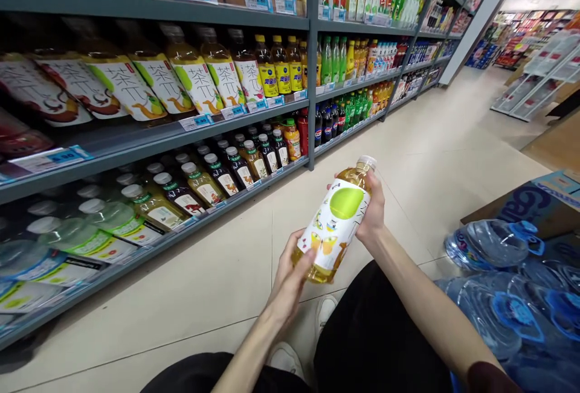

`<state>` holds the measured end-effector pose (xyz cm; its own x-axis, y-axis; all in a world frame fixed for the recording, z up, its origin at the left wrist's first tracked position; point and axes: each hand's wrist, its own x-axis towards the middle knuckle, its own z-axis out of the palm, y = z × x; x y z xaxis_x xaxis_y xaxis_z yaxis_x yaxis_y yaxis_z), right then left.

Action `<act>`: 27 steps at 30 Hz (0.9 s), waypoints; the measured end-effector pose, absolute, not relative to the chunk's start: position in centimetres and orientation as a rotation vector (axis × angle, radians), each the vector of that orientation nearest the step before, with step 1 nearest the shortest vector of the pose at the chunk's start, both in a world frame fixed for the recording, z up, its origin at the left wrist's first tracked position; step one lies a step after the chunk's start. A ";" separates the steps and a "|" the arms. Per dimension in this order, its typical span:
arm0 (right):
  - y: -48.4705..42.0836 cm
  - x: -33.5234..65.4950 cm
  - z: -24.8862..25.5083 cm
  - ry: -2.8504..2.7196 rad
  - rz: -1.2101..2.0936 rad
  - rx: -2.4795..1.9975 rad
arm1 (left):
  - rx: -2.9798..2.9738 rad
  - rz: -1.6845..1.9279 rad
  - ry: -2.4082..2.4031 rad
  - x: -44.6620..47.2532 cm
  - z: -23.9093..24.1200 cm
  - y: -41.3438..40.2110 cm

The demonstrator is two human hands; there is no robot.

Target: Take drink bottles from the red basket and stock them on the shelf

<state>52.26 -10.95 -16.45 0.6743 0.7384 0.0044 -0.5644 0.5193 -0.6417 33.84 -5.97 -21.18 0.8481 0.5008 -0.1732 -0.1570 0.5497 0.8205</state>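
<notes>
Between my two hands I hold a bottle of tea, tilted, with amber liquid, a clear cap and a white label printed with a green circle and an orange butterfly shape. My left hand grips it near the base, thumb on the label. Around its upper right side, close to the neck, my right hand is wrapped; some of its fingers are hidden behind the bottle. To the left, similar tea bottles with white labels stand in a row on the middle shelf.
Shelving packed with drinks runs along the left and into the distance. Small dark drink bottles fill the bottom shelf. Large water jugs and a cardboard box are close by on my right. Tiled floor lies between.
</notes>
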 end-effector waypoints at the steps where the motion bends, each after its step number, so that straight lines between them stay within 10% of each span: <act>1: -10.8 52.2 -16.6 -0.266 0.804 -0.708 | 0.945 0.425 0.437 34.0 -21.1 -5.9; 27: -11.4 53.0 -16.4 -0.382 0.873 -0.542 | 0.605 0.150 0.572 34.4 -20.5 -7.2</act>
